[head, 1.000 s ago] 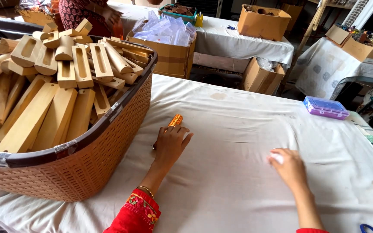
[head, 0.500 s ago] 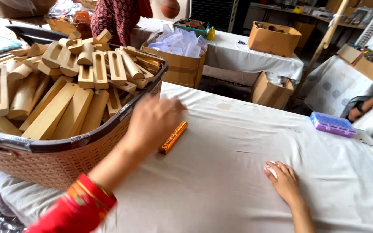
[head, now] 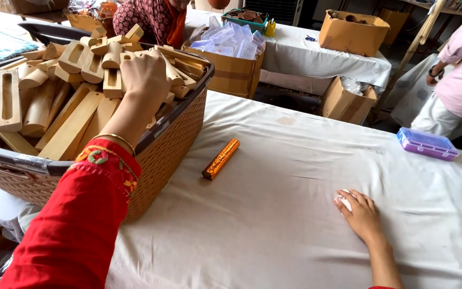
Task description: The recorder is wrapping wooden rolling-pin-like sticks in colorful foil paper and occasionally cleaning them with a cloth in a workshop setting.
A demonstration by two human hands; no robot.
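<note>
A red sleeve (head: 76, 225) with embroidered floral cuff covers the left arm, a thin gold bangle (head: 114, 139) sits just beyond that cuff, near the left hand (head: 145, 75).

Tan woven basket (head: 172, 155), pale wooden blocks (head: 70, 107), shiny orange-gold stick (head: 221, 159), white cloth (head: 295, 214), embroidered red sleeve (head: 76, 225), purple box (head: 428, 143).

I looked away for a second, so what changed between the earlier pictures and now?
The left hand let go of the orange foil stick, which now lies alone on the white cloth, and moved up into the wicker basket onto the wooden pieces. The right hand stayed flat on the cloth over something small and white.
</note>
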